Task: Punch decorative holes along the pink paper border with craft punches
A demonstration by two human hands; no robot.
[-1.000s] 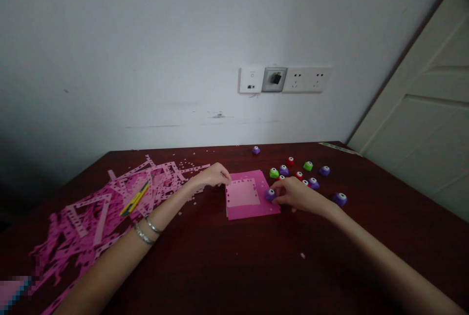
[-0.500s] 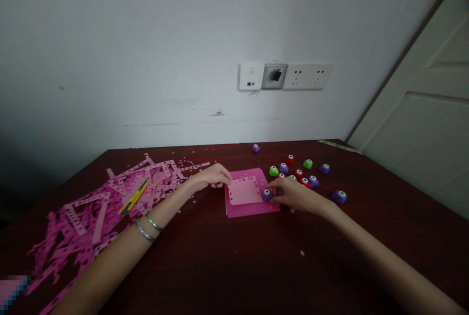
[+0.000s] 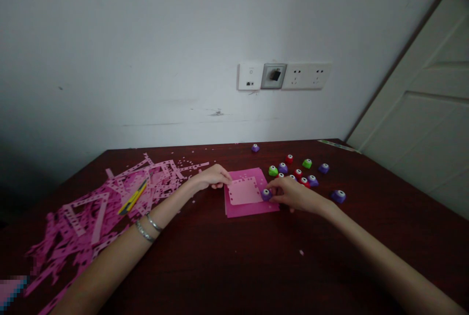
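A light pink sheet of paper with small holes punched along its edges lies over darker pink paper. My left hand pinches the light sheet at its upper left corner. At the sheet's right edge, my right hand has its thumb and fingers closed around a purple craft punch. Beyond that hand stand several more punches, among them a green punch, a red punch and a purple punch. The underside of the held punch is hidden.
A heap of punched pink paper strips covers the table's left side, with a yellow utility knife on top. Tiny paper bits are scattered behind it. One purple punch stands near the wall; another punch sits right of my right hand.
The view has shifted very slightly. Both hands, the paper and the purple punch keep the same places relative to one another.
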